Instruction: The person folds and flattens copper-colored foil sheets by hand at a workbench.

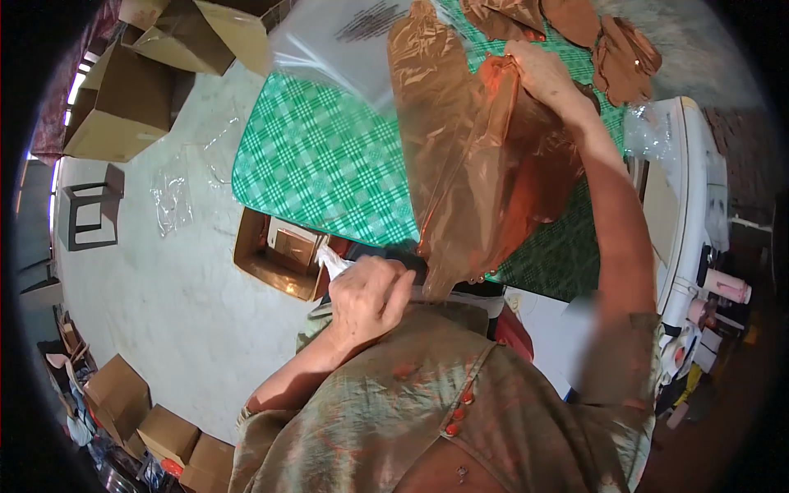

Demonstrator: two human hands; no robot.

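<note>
My right hand (544, 76) is closed on the gathered top of a shiny copper-brown, see-through piece (460, 189), like thin film or sheer fabric. This piece hangs in long folds over the green checked cloth (329, 156) and reaches down toward my lap. My left hand (370, 297) is a fist low in front of my body, with a crumpled white piece (331, 260) poking out of it. More copper-brown folded pieces (622, 62) lie at the cloth's far right. Clear plastic bags (337, 41) with dark print lie at its far edge.
Beside the cloth, an open cardboard box (279, 283) holds brown and white packs. Larger cartons (123, 107) stand at the far left, with a small dark stool (90, 209) below them. Clear plastic scraps (171, 201) lie on the pale floor. A white-edged surface (690, 189) stands at right.
</note>
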